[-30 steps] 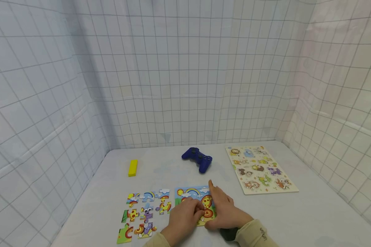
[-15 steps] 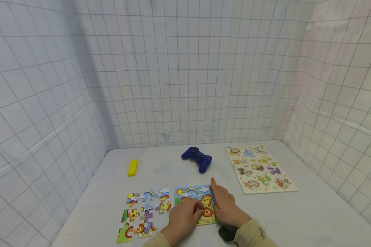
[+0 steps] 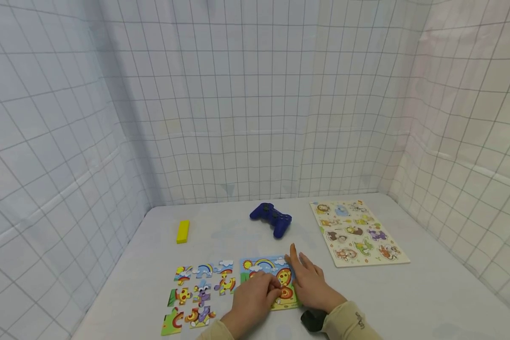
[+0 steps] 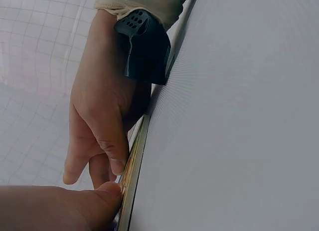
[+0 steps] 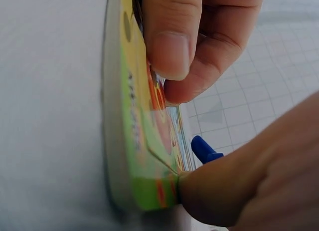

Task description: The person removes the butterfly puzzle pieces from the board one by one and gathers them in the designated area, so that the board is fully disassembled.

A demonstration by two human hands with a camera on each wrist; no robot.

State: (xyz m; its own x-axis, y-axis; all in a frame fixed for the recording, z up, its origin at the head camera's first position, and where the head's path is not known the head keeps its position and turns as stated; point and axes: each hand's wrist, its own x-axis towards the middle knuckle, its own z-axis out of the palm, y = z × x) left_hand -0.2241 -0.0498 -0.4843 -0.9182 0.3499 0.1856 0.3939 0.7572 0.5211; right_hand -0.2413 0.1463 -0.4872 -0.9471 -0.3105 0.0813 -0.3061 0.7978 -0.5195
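A small jigsaw puzzle board (image 3: 262,266), printed with a sun, a rainbow and a lion-like figure, lies flat before me. My left hand (image 3: 255,295) rests over its lower left half, fingers loosely bent. In the right wrist view, the left thumb (image 5: 171,54) and a finger are close to the board's surface, with no piece visible between them. Along the board's right edge lies my right hand (image 3: 313,283), index finger extended away from me. Its thumb touches the board's corner in the right wrist view. Part of the picture is hidden beneath the left hand.
Several loose jigsaw pieces (image 3: 201,293) lie in rows left of the board. Behind are a yellow block (image 3: 182,231) and a blue game controller (image 3: 272,219). A cream animal puzzle board (image 3: 357,232) lies at the right. Gridded white cloth walls (image 3: 238,118) surround the table.
My right hand has shifted slightly right, uncovering the board's lower right corner, and its thumb has drawn up from the near edge. The left hand stays in place.
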